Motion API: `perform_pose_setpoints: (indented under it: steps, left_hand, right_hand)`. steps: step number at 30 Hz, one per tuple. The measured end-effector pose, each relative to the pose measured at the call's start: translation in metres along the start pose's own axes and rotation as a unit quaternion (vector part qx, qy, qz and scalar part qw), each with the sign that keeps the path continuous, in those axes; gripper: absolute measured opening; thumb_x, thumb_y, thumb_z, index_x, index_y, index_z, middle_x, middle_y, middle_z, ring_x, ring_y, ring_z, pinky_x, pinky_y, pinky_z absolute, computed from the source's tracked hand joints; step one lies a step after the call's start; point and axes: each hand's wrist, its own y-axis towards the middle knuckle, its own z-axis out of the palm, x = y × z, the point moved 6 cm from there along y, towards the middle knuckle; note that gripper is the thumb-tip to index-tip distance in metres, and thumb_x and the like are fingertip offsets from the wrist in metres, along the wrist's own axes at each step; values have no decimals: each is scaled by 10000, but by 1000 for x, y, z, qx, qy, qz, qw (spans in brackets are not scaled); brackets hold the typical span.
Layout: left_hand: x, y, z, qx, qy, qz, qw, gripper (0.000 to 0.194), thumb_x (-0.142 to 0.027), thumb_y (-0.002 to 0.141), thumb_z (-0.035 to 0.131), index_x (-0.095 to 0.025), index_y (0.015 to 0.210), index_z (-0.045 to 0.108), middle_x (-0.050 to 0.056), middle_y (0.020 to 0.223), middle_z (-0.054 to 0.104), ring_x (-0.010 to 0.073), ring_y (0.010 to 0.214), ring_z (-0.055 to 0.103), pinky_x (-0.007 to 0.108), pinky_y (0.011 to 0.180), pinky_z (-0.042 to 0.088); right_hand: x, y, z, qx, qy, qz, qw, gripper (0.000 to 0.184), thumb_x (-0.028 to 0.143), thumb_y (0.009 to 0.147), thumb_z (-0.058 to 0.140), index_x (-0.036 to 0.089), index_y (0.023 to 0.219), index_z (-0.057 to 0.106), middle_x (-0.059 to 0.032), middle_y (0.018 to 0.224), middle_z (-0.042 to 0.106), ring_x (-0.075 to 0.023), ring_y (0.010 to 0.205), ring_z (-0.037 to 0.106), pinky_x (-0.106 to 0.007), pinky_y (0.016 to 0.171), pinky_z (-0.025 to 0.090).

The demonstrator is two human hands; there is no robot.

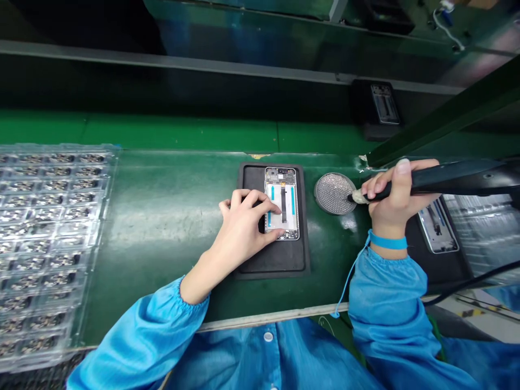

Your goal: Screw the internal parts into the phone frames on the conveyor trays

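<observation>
An opened smartphone [288,222] lies in a dark tray [254,254] on the green bench, its inner boards, a black ribbon cable and blue strips facing up. My left hand [244,225] reaches over it from the left, fingers apart, with index fingertip and thumb touching the phone's inside. My right hand [394,189] is closed round a black electric screwdriver [450,177], held nearly level. Its tip meets the right edge of a round metal dish [333,189] whose surface is covered in small dots, probably screws. A blue wrist strap [388,241] circles my right wrist.
Clear plastic trays [97,216] of small parts fill the left side. Right of the dish, another phone housing [439,227] lies on a dark tray. Beyond the bench, a further phone [384,103] rests on a black block. A green post [442,111] slants across the right; a cable [471,281] runs below.
</observation>
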Motion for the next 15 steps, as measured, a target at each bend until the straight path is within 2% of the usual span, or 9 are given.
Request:
perform_pose_setpoints:
  steps: [6,11,15]
  left_hand:
    - [0,0,0,-8,-11,9,1000,390,-336,941,1094,-320,1272,888,89,1536,780,433,1505,525,612,1195,389]
    - [1,0,0,-11,-13,12,1000,399,-330,936,1097,-325,1277,889,85,1529,774,422,1498,526,596,1196,382]
    - [2,0,0,-13,-15,19,1000,399,-337,938,1094,-328,1280,888,85,1528,773,418,1487,523,598,1196,378]
  right_hand:
    - [-4,0,-2,3,0,0,1000,412,490,1077,915,289,978,568,111,578,482,-127,388,439,-277,372,445]
    - [-4,1,-1,3,12,5,1000,375,431,1065,918,291,968,584,114,566,491,-117,386,432,-263,367,447]
    - [-3,-1,0,2,0,1,1000,403,466,1055,931,302,960,576,121,559,485,-126,388,425,-278,370,450]
